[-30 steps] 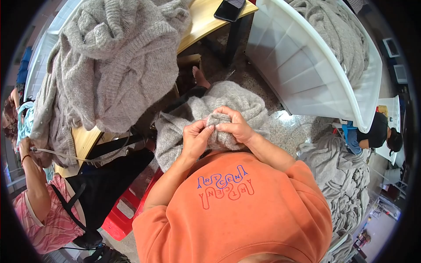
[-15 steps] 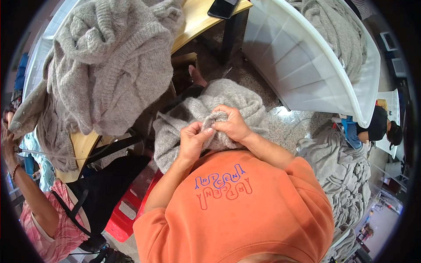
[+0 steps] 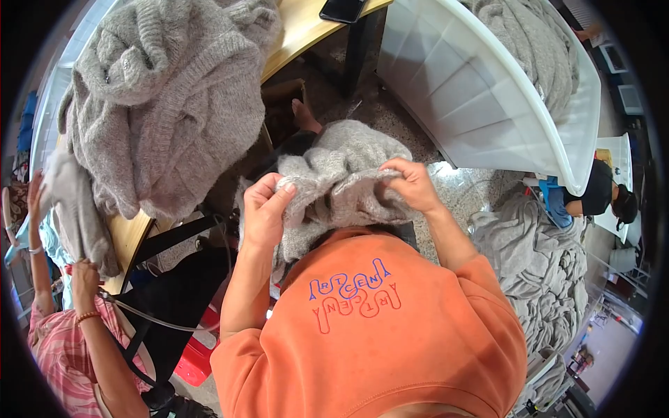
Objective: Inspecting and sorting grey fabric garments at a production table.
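Knitwear (image 3: 362,143), gray and fuzzy, lies bunched over the lap at the clock's center, one edge held up by the left hand (image 3: 265,207) at nine o'clock and the right hand (image 3: 415,187) at three, both pinched on cloth. Spreading that edge appears to be the step in hand; the next move likely calls for even, gentle tension. Beyond, a gray pile (image 3: 202,118) rests at ten o'clock on a wooden table (image 3: 306,24); a white bin (image 3: 460,80) stands past one.
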Tool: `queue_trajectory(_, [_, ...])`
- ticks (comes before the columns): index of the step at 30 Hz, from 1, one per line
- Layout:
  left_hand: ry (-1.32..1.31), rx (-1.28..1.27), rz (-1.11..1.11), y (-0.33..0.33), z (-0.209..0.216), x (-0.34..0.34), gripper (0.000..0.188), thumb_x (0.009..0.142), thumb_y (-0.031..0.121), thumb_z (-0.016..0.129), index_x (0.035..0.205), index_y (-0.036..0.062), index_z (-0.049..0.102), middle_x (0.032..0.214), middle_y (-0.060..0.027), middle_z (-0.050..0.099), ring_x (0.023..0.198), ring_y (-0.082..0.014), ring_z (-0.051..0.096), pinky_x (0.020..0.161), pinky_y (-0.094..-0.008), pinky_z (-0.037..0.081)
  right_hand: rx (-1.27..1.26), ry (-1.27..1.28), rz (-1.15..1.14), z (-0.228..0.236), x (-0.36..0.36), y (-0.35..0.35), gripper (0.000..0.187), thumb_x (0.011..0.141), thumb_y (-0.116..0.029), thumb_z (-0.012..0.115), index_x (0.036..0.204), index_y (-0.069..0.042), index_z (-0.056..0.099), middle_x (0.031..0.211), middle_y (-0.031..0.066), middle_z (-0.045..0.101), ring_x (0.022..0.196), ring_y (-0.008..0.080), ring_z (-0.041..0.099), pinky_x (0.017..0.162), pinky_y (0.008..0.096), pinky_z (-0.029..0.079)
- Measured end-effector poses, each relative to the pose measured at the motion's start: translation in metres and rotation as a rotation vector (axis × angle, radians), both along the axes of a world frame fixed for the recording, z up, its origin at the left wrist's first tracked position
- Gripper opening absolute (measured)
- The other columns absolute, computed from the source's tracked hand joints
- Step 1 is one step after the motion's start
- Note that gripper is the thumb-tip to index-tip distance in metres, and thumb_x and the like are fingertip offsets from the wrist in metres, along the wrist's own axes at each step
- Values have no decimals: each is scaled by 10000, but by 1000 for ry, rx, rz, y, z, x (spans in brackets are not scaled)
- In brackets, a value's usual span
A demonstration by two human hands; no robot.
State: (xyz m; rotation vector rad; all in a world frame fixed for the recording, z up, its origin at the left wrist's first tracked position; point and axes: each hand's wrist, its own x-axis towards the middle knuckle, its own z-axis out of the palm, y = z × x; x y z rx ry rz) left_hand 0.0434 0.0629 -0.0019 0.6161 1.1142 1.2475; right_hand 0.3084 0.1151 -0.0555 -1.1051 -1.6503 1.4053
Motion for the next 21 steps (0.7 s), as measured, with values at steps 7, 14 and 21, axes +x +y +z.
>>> queue_trajectory(7, [-23, -131, -88, 3, 20, 32, 50, 772, 48, 589, 734, 17, 580, 624, 5, 561, 498, -35, 464, 436, -186, 351, 652, -154, 397, 84, -24, -15, 252, 649, 9, 556, 899, -24, 563, 691, 77, 533, 604, 238, 557, 517, 314, 461])
queue_trajectory(14, [119, -199, -273, -2, 23, 42, 21, 744, 32, 576, 758, 41, 589, 630, 27, 542, 480, -27, 448, 386, -185, 366, 942, -109, 278, 71, -57, -23, 105, 650, -79, 566, 693, -53, 473, 614, 42, 470, 477, 177, 498, 388, 287, 395])
queue_trajectory(21, [-39, -230, -202, -2, 7, 37, 81, 764, -3, 520, 761, -6, 601, 656, -22, 578, 529, -67, 501, 450, -215, 384, 1064, -177, 216, 69, -55, -20, 77, 715, -103, 516, 728, -33, 486, 622, 58, 447, 535, 203, 506, 423, 312, 403])
